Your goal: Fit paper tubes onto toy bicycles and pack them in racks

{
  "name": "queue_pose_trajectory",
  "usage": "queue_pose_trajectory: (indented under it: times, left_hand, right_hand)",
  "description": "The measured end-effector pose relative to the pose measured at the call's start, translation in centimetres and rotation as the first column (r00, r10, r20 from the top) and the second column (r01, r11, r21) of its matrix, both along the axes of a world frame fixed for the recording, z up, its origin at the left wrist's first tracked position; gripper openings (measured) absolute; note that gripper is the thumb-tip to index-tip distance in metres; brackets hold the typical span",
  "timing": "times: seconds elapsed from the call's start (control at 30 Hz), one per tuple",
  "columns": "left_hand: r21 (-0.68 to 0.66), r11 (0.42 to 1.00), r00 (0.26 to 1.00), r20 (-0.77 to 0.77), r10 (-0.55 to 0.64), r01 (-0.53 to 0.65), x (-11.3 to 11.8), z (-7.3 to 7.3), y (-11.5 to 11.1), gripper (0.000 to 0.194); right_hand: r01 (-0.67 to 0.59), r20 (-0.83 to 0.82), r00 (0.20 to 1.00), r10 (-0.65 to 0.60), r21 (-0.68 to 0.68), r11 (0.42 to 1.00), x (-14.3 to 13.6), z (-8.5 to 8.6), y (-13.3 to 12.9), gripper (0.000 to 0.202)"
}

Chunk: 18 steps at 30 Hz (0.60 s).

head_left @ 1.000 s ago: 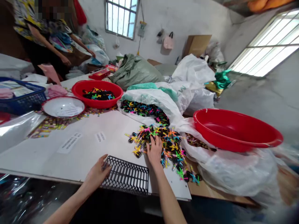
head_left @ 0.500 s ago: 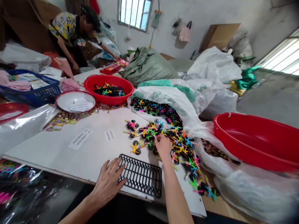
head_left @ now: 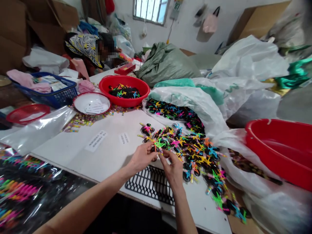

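Observation:
A small toy bicycle (head_left: 161, 143) with a green frame and black wheels is held between both hands above the table. My left hand (head_left: 142, 158) pinches it from the left, fingers closed at a wheel. From the right, my right hand (head_left: 173, 167) has its thumb and fingers closed at the bicycle's lower edge, by a small patterned tube (head_left: 161, 150). Below the hands lies a black plastic grid rack (head_left: 148, 185), partly covered by the right hand and forearm. Just beyond and to the right spreads a pile of colourful toy bicycles (head_left: 195, 152) mixed with such tubes.
A white plastic bag (head_left: 195, 97) spills more toy bicycles at the back. Red basins stand at the back (head_left: 104, 87) and right (head_left: 258, 143). A white bowl (head_left: 83, 103), blue basket (head_left: 58, 97) and paper slips (head_left: 96, 141) are on the left. Another person (head_left: 84, 47) bends over at the far left.
My left hand has left the black rack and come up to the right. My right hand has drawn back from the pile; both now hold a green toy bicycle. The other person bends lower.

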State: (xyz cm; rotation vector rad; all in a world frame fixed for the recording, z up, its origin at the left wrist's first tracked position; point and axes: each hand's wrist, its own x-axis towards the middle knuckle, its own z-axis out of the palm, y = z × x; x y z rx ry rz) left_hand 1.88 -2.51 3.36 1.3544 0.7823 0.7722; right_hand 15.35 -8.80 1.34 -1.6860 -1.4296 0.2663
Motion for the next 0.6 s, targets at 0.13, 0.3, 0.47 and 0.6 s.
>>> queue_pose_trajectory:
  times: [0.13, 0.3, 0.47, 0.6]
  left_hand:
    - [0.261, 0.955, 0.905, -0.36, 0.229, -0.138, -1.9, -1.0, -1.4, 0.037]
    - [0.431, 0.9, 0.726, -0.597, 0.341, -0.067, -3.5, -1.9, -2.5, 0.036]
    - [0.529, 0.848, 0.67, -0.615, 0.415, -0.039, -4.3, -2.2, -3.5, 0.031]
    - [0.433, 0.887, 0.801, -0.468, 0.374, -0.161, -5.0, -2.1, -3.6, 0.036]
  right_hand:
    - [-0.007, 0.132, 0.991, 0.023, -0.118, 0.993, -1.9, -1.0, -0.2, 0.023]
    - [0.056, 0.272, 0.962, 0.032, -0.31, 0.949, -4.7, -1.5, -0.5, 0.019]
    - [0.104, 0.298, 0.955, 0.009, -0.361, 0.927, -6.5, -1.1, -0.6, 0.02]
    - [0.059, 0.169, 0.986, 0.005, -0.371, 0.927, -6.8, -0.7, -0.8, 0.018]
